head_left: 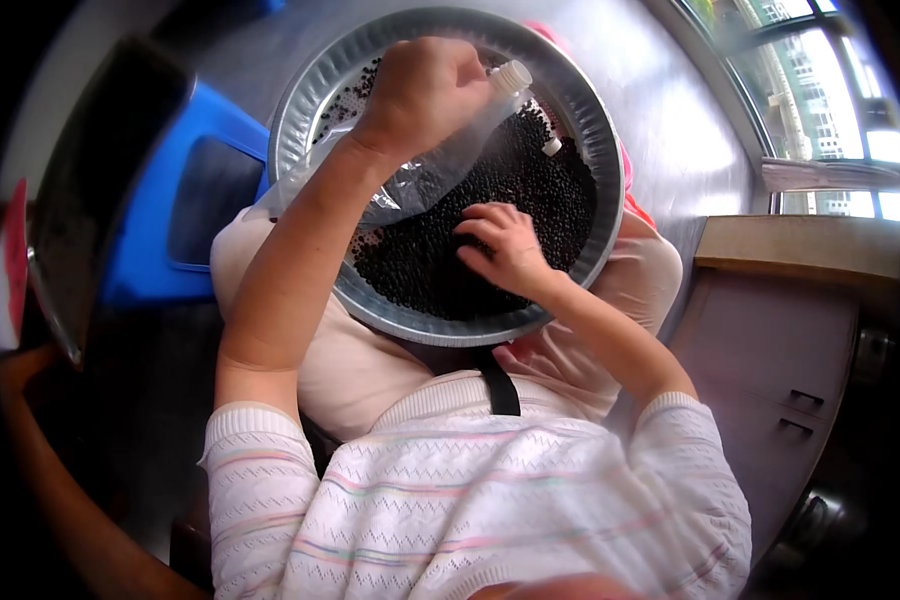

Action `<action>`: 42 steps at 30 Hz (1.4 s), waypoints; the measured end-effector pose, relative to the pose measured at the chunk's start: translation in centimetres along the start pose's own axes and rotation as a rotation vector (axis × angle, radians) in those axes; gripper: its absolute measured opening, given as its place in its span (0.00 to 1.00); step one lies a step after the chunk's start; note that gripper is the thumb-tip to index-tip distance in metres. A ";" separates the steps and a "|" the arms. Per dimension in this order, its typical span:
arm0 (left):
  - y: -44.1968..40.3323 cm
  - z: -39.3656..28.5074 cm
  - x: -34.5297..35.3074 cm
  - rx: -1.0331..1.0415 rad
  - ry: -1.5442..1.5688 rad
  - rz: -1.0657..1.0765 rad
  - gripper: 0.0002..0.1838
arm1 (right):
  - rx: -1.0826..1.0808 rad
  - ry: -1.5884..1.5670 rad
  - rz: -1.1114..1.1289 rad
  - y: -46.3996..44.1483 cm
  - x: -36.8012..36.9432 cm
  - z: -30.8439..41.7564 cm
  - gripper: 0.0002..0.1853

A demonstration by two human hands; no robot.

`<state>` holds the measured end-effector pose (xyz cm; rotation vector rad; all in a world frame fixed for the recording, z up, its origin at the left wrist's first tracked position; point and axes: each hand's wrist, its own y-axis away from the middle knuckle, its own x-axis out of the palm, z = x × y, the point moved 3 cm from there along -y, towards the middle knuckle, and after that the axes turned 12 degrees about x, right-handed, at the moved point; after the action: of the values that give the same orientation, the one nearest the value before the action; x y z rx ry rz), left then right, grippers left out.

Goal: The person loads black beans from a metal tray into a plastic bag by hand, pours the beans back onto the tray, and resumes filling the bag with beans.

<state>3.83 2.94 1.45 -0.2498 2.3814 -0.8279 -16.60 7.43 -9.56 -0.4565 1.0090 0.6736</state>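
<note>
A wide round metal basin (610, 215) with a fluted rim holds a spread of small black beans (510, 180). Over its far left part, my left hand (425, 90) is closed round a clear plastic bottle (435, 185). The bottle's white threaded mouth (513, 76) points up to the right, uncapped, and its see-through body slants down to the left, partly hidden behind my forearm. My right hand (508, 248) is down among the beans, fingers curved and apart from the thumb; its fingertips touch the beans. A small white cap (552, 147) lies on the beans near the right side.
The basin rests on my lap, over my pale trousers (360, 375). A blue plastic stool (150, 220) stands close by on the left. To the right are a low cabinet (760, 350) with dark handles and a window (830, 100). Shiny grey floor (660, 110) lies beyond the basin.
</note>
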 end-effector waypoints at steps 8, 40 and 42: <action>0.1 -0.4 -0.1 -0.054 0.029 0.030 0.08 | -0.184 0.185 0.212 1.0 4.3 0.6 0.12; -0.1 -0.4 -0.3 -0.110 0.053 0.070 0.08 | 0.277 -1.871 -0.383 -15.8 -11.1 0.5 0.15; -0.1 -0.4 -0.3 -0.110 0.051 0.070 0.08 | 0.252 -1.856 -0.389 -15.7 -11.1 0.4 0.15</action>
<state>3.80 3.15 1.88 -0.1897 2.4716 -0.6799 -9.37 -6.79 1.13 0.2762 -0.7487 0.3431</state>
